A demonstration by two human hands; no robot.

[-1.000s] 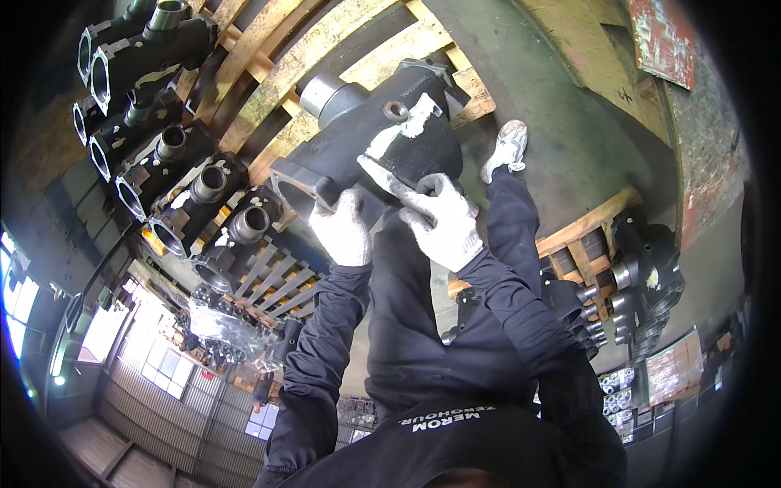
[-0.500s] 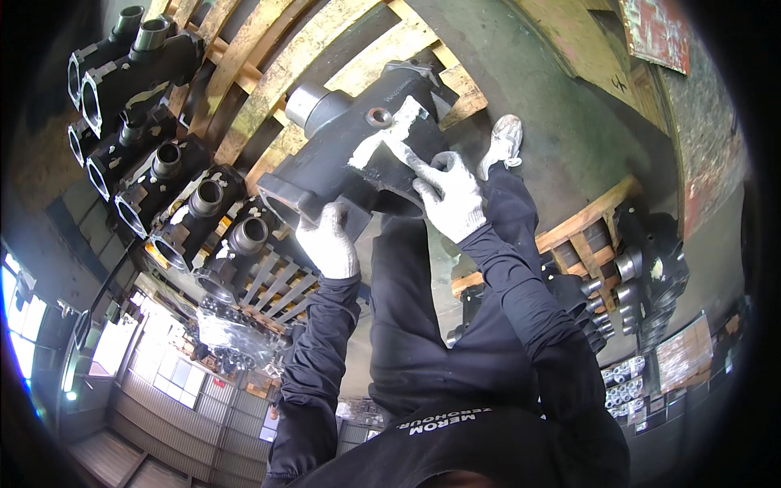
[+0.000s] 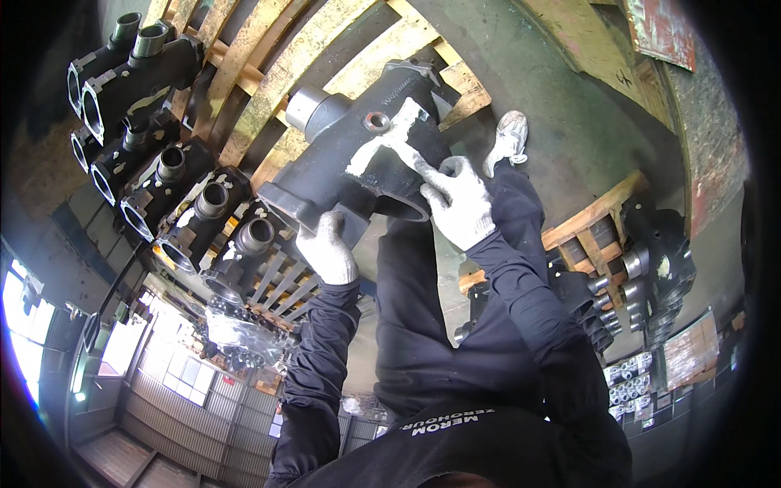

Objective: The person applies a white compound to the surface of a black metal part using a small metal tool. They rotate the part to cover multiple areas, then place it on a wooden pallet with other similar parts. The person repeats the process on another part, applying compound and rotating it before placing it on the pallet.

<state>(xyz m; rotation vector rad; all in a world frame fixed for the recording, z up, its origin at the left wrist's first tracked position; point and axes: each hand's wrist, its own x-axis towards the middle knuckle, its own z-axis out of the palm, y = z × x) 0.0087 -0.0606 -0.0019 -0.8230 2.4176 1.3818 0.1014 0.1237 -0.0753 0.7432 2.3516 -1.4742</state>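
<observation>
A black cast-metal pipe housing rests on a wooden pallet, tilted, with its near end toward me. A bare metal pipe stub sticks out of its upper left side, and a small threaded hole sits near its middle. White putty is smeared in an uneven patch beside that hole. My left hand, in a white knit glove, grips the housing's lower flange edge, thumb on top. The stretched index finger of my gloved right hand touches the putty; its other fingers are bent and hold nothing.
The pallet has gaps between its slats. Several similar black housings stand in a row at the left. More metal parts sit by another pallet at the right. My white shoe is on the green floor beyond my right hand.
The view has shifted slightly. My right index fingertip has slid a little to the right along the putty. My left hand keeps its hold on the flange.
</observation>
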